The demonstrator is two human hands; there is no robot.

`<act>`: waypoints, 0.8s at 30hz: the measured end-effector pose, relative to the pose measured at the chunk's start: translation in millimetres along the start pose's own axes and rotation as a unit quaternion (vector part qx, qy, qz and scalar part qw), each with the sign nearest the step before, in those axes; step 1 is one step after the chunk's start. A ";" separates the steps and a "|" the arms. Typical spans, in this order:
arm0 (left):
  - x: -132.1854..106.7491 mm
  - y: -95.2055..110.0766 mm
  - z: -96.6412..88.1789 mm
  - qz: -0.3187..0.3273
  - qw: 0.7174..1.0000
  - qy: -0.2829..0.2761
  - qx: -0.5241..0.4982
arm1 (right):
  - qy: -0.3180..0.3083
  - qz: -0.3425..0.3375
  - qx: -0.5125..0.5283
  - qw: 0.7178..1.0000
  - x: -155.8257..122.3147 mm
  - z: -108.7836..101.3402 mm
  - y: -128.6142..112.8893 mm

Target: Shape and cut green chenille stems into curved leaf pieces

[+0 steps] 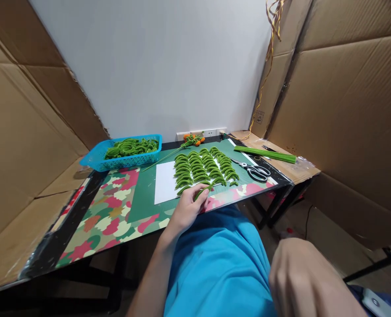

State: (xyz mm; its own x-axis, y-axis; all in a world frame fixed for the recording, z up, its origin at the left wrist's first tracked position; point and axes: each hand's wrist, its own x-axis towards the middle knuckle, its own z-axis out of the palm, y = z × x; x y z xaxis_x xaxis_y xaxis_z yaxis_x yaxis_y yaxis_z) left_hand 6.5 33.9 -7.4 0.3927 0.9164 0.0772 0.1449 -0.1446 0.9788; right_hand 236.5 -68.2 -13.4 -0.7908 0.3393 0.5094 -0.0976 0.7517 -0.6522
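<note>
My left hand (189,204) rests at the table's front edge, thumb and fingers pinched on a green pipe cleaner piece (202,192). Just beyond it, several curved green pipe cleaner pieces (198,169) lie in columns over a white sheet of paper (164,185). Close to the camera at the lower right is my right hand (302,273), blurred, raised off the table with its fingers curled in. Whatever it may hold is hidden. Black-handled scissors (258,172) lie partly open, right of the columns.
A blue basket (129,164) of green pipe cleaners stands at the back left. Orange and green pipe cleaner flowers (194,140) lie near the wall. A bundle of straight green pipe cleaners (264,153) lies at right. Cardboard panels (353,110) flank the table; wires (271,48) hang right.
</note>
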 end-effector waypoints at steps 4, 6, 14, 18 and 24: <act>-0.2 -0.1 -0.8 0.004 1.000 -0.001 0.002 | 0.312 0.151 -0.306 0.887 24.5 -32.0 34.9; -0.7 1.6 -1.3 -0.004 1.000 -0.008 -0.015 | 0.435 0.187 -0.336 0.814 36.3 -61.2 54.4; -1.1 0.9 -0.7 0.010 1.000 -0.007 -0.001 | 0.517 0.213 -0.241 0.793 25.8 -98.8 81.1; -1.4 -2.1 -1.2 0.007 1.000 -0.008 0.004 | 0.575 0.196 -0.099 0.788 22.9 -79.9 80.6; -1.5 -1.3 -2.4 0.015 1.000 -0.006 0.016 | 0.593 0.213 0.035 0.776 23.6 -53.0 82.2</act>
State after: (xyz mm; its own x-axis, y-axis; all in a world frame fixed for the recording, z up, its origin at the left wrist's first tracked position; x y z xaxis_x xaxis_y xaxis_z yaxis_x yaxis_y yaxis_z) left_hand 3.5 33.6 -8.3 0.4073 0.9074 0.1040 0.1617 -0.1837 0.9696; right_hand 241.8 31.6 -25.3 0.3468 0.8612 0.3716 -0.0444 0.4109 -0.9106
